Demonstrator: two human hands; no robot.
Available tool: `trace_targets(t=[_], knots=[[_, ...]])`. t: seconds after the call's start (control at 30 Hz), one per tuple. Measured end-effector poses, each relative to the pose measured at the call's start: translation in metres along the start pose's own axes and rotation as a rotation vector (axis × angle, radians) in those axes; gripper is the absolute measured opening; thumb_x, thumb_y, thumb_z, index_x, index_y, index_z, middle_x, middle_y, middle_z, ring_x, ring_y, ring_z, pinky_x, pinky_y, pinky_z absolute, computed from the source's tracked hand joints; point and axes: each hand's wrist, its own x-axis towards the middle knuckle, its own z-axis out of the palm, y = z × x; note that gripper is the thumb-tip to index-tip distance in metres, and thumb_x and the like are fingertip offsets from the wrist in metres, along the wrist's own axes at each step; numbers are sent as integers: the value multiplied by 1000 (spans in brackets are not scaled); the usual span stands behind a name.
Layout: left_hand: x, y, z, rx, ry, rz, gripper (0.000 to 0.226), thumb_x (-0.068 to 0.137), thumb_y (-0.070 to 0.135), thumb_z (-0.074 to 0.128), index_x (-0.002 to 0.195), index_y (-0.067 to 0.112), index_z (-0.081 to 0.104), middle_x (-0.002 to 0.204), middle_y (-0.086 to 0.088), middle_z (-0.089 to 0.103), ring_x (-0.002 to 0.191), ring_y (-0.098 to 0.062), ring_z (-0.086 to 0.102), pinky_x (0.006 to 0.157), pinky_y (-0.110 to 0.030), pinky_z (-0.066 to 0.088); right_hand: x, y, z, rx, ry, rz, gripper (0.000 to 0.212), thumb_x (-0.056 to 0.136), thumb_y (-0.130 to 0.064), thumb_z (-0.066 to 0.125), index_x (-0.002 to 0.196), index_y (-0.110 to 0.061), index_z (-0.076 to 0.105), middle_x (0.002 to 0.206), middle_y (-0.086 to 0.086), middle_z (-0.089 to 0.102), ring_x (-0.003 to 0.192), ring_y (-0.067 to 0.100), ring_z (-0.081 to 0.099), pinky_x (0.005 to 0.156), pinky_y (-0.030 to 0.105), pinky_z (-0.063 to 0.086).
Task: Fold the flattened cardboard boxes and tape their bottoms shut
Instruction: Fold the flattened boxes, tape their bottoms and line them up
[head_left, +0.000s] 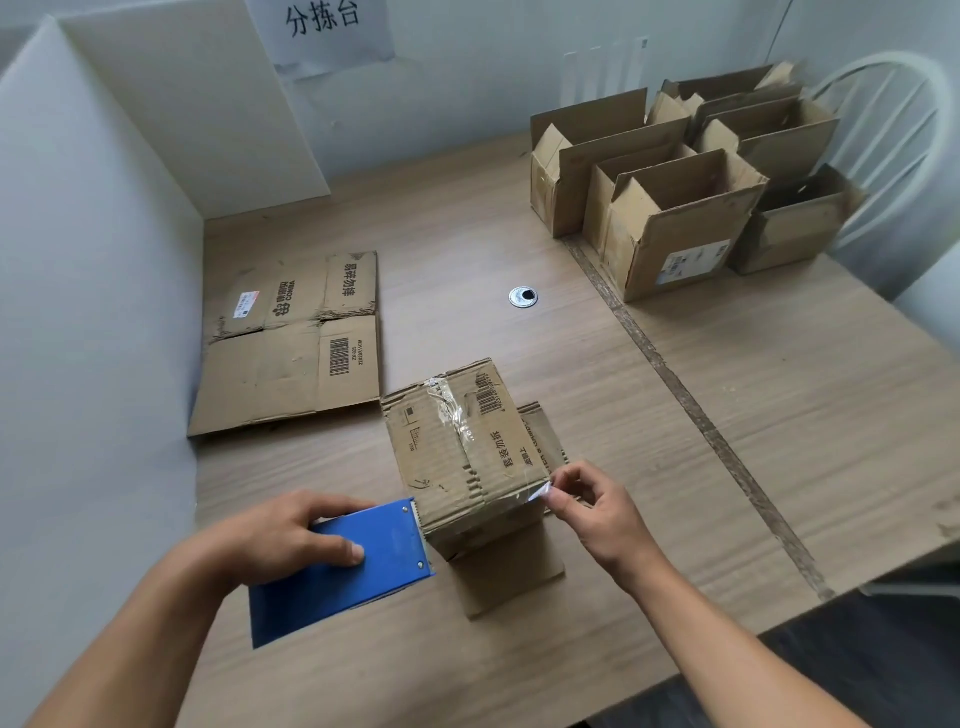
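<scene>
One box (457, 457) is in work, standing bottom-up on the near middle of the table (727, 415), its lower flaps splayed flat on the wood. From my remote seat I see the left hand (291, 535) with its fingers curled round the blue tape dispenser (343, 571), whose toothed edge sits against the box's near left corner. The right hand (592, 509) pinches the tape end (540, 491) between thumb and forefinger at the near right corner. The film is clear, so I cannot trace how much of it lies on the cardboard.

I judge the step to be laying a strip across the closed bottom. To do it well I would press the pinched end down over the edge and onto the side wall first, so it has an anchor. Then I would draw the dispenser along under steady tension, low to the surface, over the seam where the flaps meet. Crumpled old tape already sits on the far part of that seam – it could lift the new strip, so I would rub it flat. The box is light and open below, and a hard pull may drag or tip it.

A flattened box (291, 343) waits to the far left, and finished boxes (675, 208) stand open at the far right beside a white chair (893, 119) – I reckon most of the job is done.
</scene>
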Motion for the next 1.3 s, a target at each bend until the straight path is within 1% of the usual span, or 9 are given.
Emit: trace_targets(t=[0.2,0.47,0.6,0.73,0.87,1.0,1.1,1.2,1.3], knots=[[1,-3,1,38,13,4,34,91,34,69,114,57,60,101,37,66,92,11,62,78,-16,41,-7,-7,3,203,19,76,15,82,-28,70,79,-17,80,104,-3,70,98,7,65,82,23,49],[3,-4,2,37,21,21,35,90,37,70,111,63,61,102,36,67,94,9,63,84,-21,44,-7,0,19,252,173,149,22,86,-7,74,68,-19,75,107,2,70,95,17,67,87,33,51],[4,-5,3,43,36,12,33,90,38,70,112,59,60,99,39,65,93,11,61,81,-19,43,0,2,12,36,185,99,20,83,-23,80,71,-21,64,88,4,72,83,22,70,82,40,54],[3,-5,4,43,43,14,33,90,38,70,113,60,60,100,39,64,95,11,61,83,-20,43,5,-6,1,-285,108,-163,40,89,-23,73,121,-38,55,109,-9,60,82,6,66,73,13,50],[3,-5,6,21,46,12,34,90,37,69,116,57,60,101,38,65,94,10,62,81,-20,42,15,-12,-5,-673,-152,-406,57,95,-32,45,145,-54,28,135,-5,42,80,23,63,71,41,58],[0,-3,8,-38,40,16,33,84,43,73,111,59,62,102,36,67,93,9,63,82,-22,43,28,-26,-10,-919,-249,-498,63,84,-26,54,140,-49,39,151,4,30,115,29,54,87,50,54],[-2,-4,10,-69,37,25,40,73,52,69,108,67,59,105,32,68,95,6,64,90,-26,47,33,-42,1,-1105,-312,-620,70,78,-39,54,146,-43,37,161,6,20,147,33,23,113,58,30],[-3,-8,12,-83,40,21,46,66,58,66,110,69,57,108,30,69,100,2,65,99,-34,48,39,-52,28,-1188,-455,-738,68,88,-54,44,152,-37,29,164,3,21,153,30,8,119,57,13],[-5,-10,15,-103,51,24,51,63,62,64,113,68,57,109,30,68,102,0,64,101,-37,47,46,-52,45,-1233,-513,-741,61,96,-66,25,151,-40,27,161,-3,32,151,24,22,116,58,26]])
